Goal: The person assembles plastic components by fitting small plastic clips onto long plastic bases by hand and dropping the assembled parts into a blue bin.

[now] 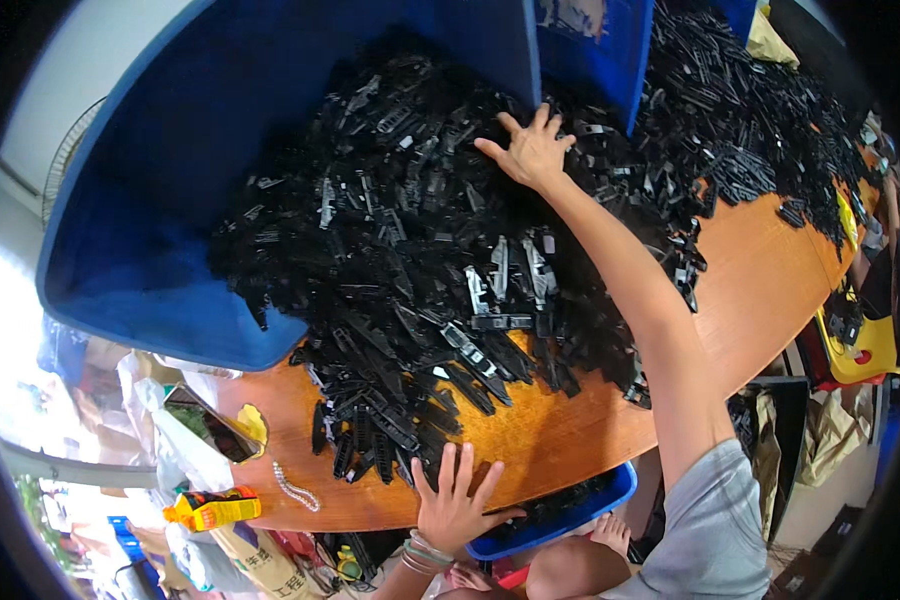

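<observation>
A large heap of small black plastic parts (390,225) spreads over an orange-brown wooden table (560,430). Out of a blue plastic bin (140,190), tipped on its side at the left, the heap runs toward me. My right hand (532,152) reaches far across with fingers spread, over the back of the heap by the lower edge of a blue panel (595,60). At the near table edge my left hand (455,503) has its fingers stretched apart, with the tips close to the nearest parts. I see nothing held in either hand.
More black parts (770,130) are piled at the far right. On the left lie a phone (210,423), a bead bracelet (295,487) and a yellow bottle (213,508). Below the edge sits a blue tub (610,490); a yellow stool (863,350) stands right.
</observation>
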Available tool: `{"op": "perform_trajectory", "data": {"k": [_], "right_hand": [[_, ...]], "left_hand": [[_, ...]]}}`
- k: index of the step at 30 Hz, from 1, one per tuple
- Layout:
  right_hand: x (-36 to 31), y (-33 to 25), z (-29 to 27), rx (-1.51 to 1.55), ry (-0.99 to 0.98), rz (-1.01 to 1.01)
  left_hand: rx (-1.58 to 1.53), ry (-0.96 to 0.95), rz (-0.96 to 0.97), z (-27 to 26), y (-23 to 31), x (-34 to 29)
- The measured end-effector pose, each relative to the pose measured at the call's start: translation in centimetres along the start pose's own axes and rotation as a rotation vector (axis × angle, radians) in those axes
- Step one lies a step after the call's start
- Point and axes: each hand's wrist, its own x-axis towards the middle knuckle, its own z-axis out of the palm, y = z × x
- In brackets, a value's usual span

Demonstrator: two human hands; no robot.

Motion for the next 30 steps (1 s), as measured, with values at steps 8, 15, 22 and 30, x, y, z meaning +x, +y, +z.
{"op": "perform_trajectory", "data": {"k": [8, 15, 22, 30], "right_hand": [[-5.0, -2.3, -2.6, 0.014, -0.261, -0.157], [-9.9, -5.6, -3.7, 0.014, -0.417, -0.175], [-12.3, -5.9, -4.5, -0.035, -0.486, -0.315], [-21.9, 0.8, -12.1, 0.696, -0.031, -0.542]], "left_hand": [[0.046, -0.012, 0.027, 0.0, -0.1, -0.1], [0.027, 0.074, 0.009, 0.0, 0.0, 0.0], [-0.044, 0.123, 0.106, 0.5, 1.9, 4.9], [-0.2, 0.26, 0.194, 1.1, 0.5, 4.0]]}}
